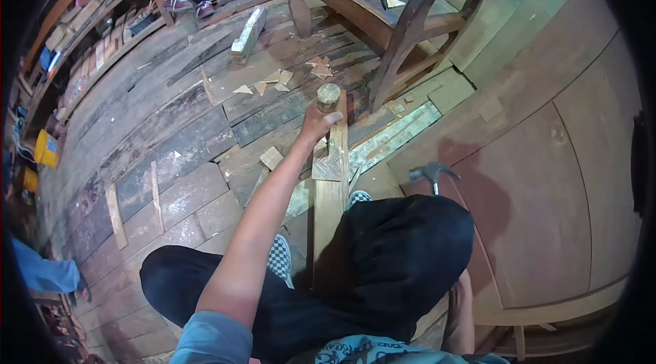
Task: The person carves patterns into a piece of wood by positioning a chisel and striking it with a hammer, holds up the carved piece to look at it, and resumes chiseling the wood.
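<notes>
My left hand (321,118) is closed around a chisel's round wooden handle (329,95), held upright over a small wood block (326,167) lying on a long pale plank (329,203) between my legs. My right hand (461,285) is low beside my right knee, curled and mostly hidden; what it grips is out of sight. A claw hammer's head (430,175) shows just above that knee, its handle running down out of sight behind it.
A wooden chair frame (403,19) stands ahead. Offcuts (280,80) and a short timber (247,35) lie on the plank floor (171,138). Wooden panels (533,214) are at right. A yellow bucket (46,147) is at left. Another person's feet (179,2) show at top left.
</notes>
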Demonstrator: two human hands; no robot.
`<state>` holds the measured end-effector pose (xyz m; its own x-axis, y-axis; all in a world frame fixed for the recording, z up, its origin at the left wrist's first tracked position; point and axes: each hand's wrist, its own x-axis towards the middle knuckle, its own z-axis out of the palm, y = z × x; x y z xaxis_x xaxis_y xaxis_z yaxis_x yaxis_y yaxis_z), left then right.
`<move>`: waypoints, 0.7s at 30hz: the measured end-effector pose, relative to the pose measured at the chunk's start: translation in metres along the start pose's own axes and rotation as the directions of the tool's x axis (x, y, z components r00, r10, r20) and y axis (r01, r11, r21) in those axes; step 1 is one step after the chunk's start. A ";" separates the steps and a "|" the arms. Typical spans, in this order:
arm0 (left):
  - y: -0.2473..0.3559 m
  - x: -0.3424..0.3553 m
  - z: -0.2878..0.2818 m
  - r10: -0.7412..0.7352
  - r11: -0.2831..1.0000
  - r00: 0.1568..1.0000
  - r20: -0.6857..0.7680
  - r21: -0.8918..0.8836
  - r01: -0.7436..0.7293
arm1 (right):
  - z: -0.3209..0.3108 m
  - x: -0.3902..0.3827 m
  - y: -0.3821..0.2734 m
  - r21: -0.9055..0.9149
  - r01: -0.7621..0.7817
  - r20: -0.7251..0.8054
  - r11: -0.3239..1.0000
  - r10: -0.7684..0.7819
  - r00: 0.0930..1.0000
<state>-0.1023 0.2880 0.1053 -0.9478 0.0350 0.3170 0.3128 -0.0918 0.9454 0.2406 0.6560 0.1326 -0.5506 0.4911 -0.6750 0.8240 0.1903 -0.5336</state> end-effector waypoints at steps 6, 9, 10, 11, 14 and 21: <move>-0.001 -0.005 -0.016 -0.102 0.995 0.993 -0.064 -0.026 0.100 | -0.025 -0.124 -0.122 0.289 0.574 -0.176 0.766 -0.547 0.818; -0.009 -0.008 -0.037 -0.051 0.998 0.996 -0.068 -0.046 0.048 | -0.025 -0.150 -0.196 0.205 0.714 -0.281 0.669 -0.658 0.698; -0.011 -0.006 -0.040 -0.053 0.997 0.996 -0.069 -0.054 0.049 | -0.033 -0.162 -0.217 0.245 0.696 -0.174 0.675 -0.676 0.716; -0.012 -0.004 -0.038 -0.050 0.997 0.997 -0.066 -0.059 0.046 | -0.045 -0.153 -0.228 0.290 0.791 -0.143 0.538 -0.793 0.592; -0.006 -0.004 -0.020 -0.050 0.997 0.998 -0.035 -0.068 0.047 | -0.049 -0.172 -0.276 0.476 0.754 -0.162 0.453 -0.797 0.581; -0.018 -0.007 -0.041 -0.108 0.994 0.994 -0.034 -0.004 0.108 | 0.021 -0.182 -0.342 0.729 0.508 0.178 0.458 -0.844 0.506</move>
<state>-0.1039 0.2490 0.0835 -0.9776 0.0104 0.2104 0.2086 -0.0916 0.9737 0.0559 0.4834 0.4274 -0.9978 -0.0631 0.0182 0.0004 -0.2833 -0.9590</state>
